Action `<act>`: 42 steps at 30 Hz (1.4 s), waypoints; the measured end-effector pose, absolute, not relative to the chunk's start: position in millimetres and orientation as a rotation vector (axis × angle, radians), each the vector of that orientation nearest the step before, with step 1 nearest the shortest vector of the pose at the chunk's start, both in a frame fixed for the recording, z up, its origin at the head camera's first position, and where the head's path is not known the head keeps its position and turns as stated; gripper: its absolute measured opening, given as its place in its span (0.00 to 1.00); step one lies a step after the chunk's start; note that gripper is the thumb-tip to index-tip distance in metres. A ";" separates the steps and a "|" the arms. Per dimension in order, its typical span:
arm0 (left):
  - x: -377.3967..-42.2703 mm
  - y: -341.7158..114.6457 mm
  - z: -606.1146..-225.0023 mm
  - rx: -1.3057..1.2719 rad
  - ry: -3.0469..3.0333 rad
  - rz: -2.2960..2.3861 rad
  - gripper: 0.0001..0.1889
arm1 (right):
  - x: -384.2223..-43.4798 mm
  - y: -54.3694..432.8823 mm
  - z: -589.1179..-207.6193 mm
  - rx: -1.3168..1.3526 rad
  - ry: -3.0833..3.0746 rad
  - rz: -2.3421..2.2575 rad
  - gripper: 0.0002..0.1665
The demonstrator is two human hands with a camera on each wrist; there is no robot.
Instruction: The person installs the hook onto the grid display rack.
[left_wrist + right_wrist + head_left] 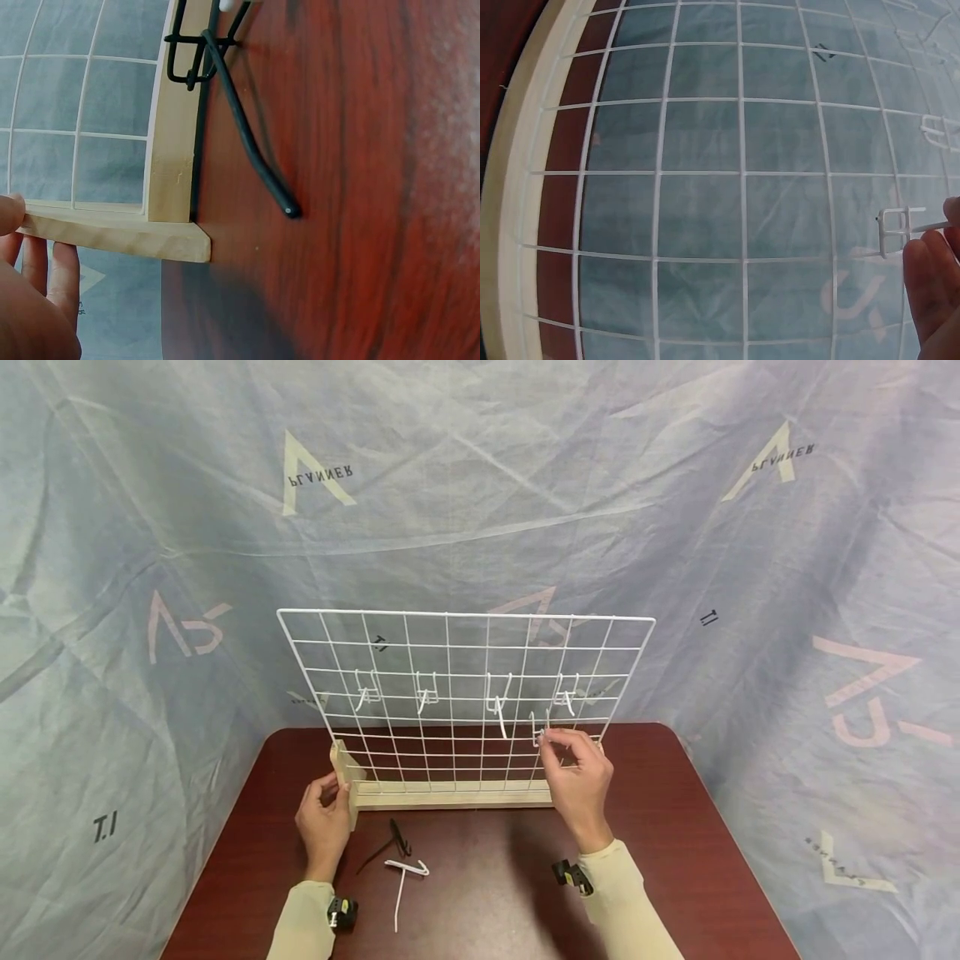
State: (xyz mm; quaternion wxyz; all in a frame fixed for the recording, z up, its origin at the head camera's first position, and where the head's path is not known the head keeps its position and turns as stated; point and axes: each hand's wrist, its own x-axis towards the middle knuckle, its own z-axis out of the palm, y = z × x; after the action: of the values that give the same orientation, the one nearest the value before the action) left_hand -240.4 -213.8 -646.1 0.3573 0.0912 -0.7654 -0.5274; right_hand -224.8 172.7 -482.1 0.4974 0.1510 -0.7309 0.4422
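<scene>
A white wire grid panel (447, 647) stands in a pale wooden base (450, 797). My left hand (324, 827) grips the base's left side piece (120, 236), thumb on one face and fingers on the other. Thumb and fingers of my right hand (581, 781) pinch the arm of a white wire hook (895, 232) at the lower right of the grid. Whether that hook is seated on a wire, I cannot tell. Several white hooks, among them one with a longer arm (501, 714), hang in a row above it.
On the dark red table (480, 877), in front of the base, lie a black wire hook (397, 837) and a loose white hook (400, 893). Grey printed cloth (465, 485) surrounds the table at the back and sides.
</scene>
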 end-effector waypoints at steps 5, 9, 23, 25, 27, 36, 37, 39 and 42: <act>-239.6 -213.6 -645.9 0.241 -1.971 -1.356 0.15 | -224.8 173.6 -490.7 0.359 -1.788 1.061 0.04; -239.3 -213.3 -645.3 0.239 -1.967 -1.352 0.15 | -224.1 172.9 -497.4 0.355 -1.801 1.039 0.09; -241.1 -214.6 -645.7 0.204 -1.935 -1.385 0.14 | -221.3 170.5 -515.9 0.380 -1.812 1.060 0.14; -241.0 -214.6 -645.2 0.202 -1.932 -1.385 0.14 | -220.2 171.5 -519.9 0.364 -1.825 1.070 0.13; -240.9 -214.5 -644.2 0.201 -1.934 -1.386 0.14 | -218.2 172.0 -525.1 0.334 -1.841 1.105 0.13; -238.8 -214.2 -641.1 0.208 -1.953 -1.388 0.14 | -200.6 166.5 -559.5 0.156 -1.934 1.326 0.13; -238.8 -214.1 -640.9 0.211 -1.953 -1.390 0.14 | -199.0 165.6 -563.3 0.152 -1.939 1.334 0.13; -238.8 -214.0 -640.7 0.213 -1.956 -1.394 0.14 | -196.1 163.4 -569.3 0.151 -1.948 1.358 0.14; -239.3 -214.4 -641.6 0.217 -1.964 -1.396 0.14 | -192.5 158.7 -576.2 0.156 -1.964 1.386 0.15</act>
State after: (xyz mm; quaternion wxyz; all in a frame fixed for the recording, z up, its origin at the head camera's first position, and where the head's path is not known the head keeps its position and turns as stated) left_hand -239.3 -214.4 -641.6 0.3533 0.0841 -0.7594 -0.5398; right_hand -192.5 158.7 -576.2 0.3582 0.0607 -0.7612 0.5372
